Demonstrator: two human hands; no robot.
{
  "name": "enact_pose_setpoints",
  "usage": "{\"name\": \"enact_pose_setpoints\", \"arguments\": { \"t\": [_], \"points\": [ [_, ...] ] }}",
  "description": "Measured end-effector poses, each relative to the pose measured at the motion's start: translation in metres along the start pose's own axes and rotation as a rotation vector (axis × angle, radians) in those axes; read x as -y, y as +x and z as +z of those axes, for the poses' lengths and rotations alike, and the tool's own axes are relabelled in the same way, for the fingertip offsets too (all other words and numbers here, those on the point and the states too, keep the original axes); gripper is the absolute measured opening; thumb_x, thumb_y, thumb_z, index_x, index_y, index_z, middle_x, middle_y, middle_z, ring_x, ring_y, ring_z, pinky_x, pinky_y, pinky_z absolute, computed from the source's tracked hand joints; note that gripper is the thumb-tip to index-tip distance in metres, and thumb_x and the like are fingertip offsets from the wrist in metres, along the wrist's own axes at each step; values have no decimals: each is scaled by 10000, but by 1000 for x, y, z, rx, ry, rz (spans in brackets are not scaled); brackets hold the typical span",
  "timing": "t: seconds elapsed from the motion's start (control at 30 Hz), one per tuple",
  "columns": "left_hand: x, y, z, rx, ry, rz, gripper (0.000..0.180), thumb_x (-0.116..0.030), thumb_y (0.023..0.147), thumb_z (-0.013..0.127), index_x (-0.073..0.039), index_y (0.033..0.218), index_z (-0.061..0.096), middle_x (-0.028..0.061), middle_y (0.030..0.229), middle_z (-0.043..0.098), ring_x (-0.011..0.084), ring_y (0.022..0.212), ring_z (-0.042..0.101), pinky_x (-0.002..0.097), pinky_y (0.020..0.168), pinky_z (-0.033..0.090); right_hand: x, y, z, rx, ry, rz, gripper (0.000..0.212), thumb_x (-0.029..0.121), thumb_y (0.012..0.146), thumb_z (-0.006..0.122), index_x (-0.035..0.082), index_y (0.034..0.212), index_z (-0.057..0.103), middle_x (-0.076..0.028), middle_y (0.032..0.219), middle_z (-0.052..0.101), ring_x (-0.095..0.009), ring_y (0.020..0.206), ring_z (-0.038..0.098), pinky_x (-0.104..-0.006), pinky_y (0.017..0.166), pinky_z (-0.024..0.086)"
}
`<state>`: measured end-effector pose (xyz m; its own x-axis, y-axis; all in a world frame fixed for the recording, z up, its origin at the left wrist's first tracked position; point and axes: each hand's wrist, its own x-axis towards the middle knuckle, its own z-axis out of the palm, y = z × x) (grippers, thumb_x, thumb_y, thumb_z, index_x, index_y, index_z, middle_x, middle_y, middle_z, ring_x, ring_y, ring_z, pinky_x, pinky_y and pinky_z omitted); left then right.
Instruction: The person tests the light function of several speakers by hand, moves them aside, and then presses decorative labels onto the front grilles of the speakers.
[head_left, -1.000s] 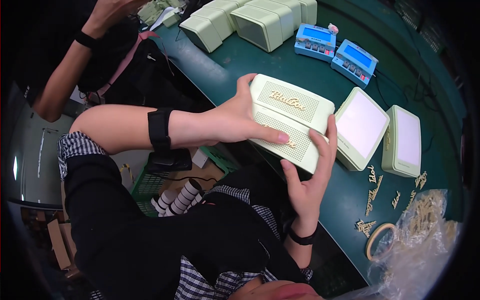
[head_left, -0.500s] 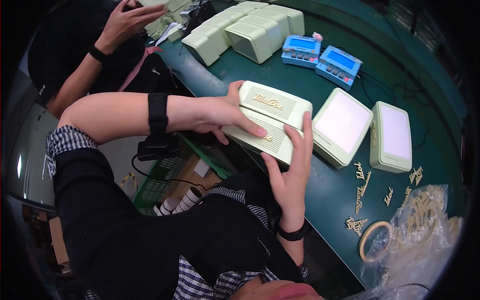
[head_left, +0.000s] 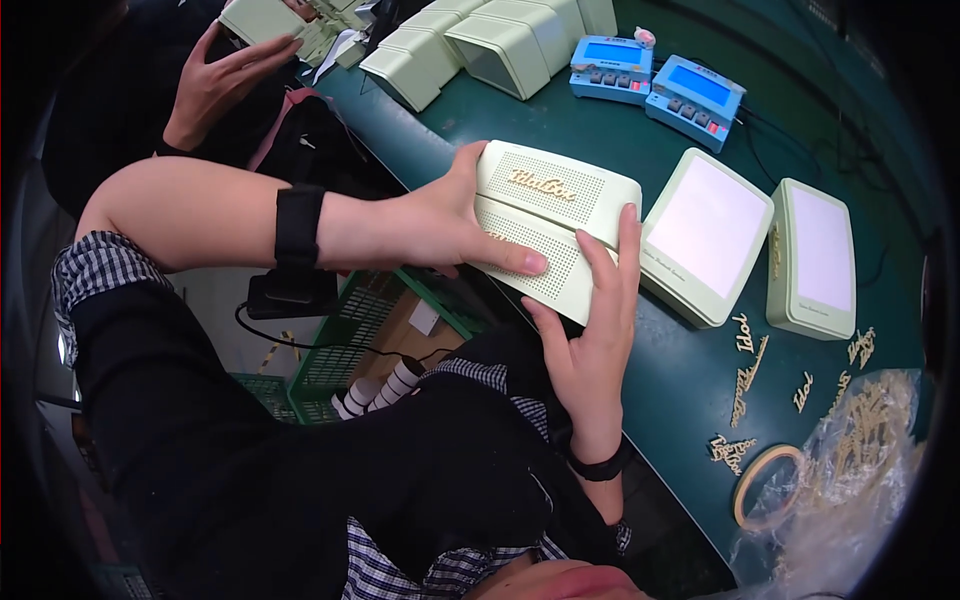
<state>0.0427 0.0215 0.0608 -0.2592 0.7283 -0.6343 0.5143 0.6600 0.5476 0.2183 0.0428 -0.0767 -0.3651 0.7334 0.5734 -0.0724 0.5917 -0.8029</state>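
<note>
Two pale green speaker housings lie side by side in my hands, the far one (head_left: 615,195) and the near one (head_left: 560,288), with dotted grilles facing up. Gold script lettering (head_left: 543,185) sits on the far grille. My left hand (head_left: 440,218) grips their left ends, its thumb pressed on the near grille and covering most of the gold lettering there. Closed round the right ends is my right hand (head_left: 595,350), thumb at the near edge and fingertips on the corners. The housings' undersides are hidden.
Two housings with white panels, one (head_left: 708,235) beside another (head_left: 815,260), stand to the right. Loose gold lettering (head_left: 735,452), a tape roll (head_left: 768,487) and a plastic bag (head_left: 850,480) lie nearer. Blue devices (head_left: 695,100) and more housings (head_left: 510,45) stand behind. A co-worker's hand (head_left: 215,85) is at far left.
The view has shifted slightly. My hands keep hold of both housings, with the left thumb still on the near grille. The co-worker's hand has lowered, and a pale green box shows in it.
</note>
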Motion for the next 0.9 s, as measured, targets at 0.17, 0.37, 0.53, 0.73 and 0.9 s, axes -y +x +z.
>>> {"name": "enact_pose_setpoints", "arguments": {
  "t": [0.17,0.37,0.53,0.73,0.9],
  "points": [
    [9,1,-2,10,-69,16,1335,-419,732,865,-64,1514,-158,216,1426,369,281,1245,490,362,805,565,2,-1,5,-3,12,18,658,74,796,750,63,1384,454,-244,1594,214,-420,1455,270,-446,1154,280],
    [10,3,-8,21,17,106,1400,-518,713,848,42,1474,-185,262,1398,398,323,1240,505,376,784,569,2,6,2,17,42,21,656,73,804,745,69,1389,447,-244,1598,200,-419,1460,259,-449,1159,268],
    [23,13,-2,14,-35,388,1297,-457,803,796,19,1477,-204,271,1409,389,325,1254,495,378,793,576,4,1,4,9,-4,42,654,91,813,742,79,1393,441,-242,1602,192,-417,1461,257,-454,1161,265],
    [25,4,-21,201,-189,175,1275,-377,824,795,-41,1488,-240,254,1442,372,312,1275,481,377,808,576,6,2,4,19,-9,26,630,125,838,731,84,1394,437,-238,1606,184,-410,1463,256,-458,1161,264],
    [12,0,-17,197,-230,91,1239,-354,848,776,-101,1505,-244,208,1468,346,270,1270,479,365,841,558,7,1,2,30,-26,50,612,137,860,717,88,1398,431,-226,1612,176,-398,1469,250,-458,1163,259]
  ]
}}
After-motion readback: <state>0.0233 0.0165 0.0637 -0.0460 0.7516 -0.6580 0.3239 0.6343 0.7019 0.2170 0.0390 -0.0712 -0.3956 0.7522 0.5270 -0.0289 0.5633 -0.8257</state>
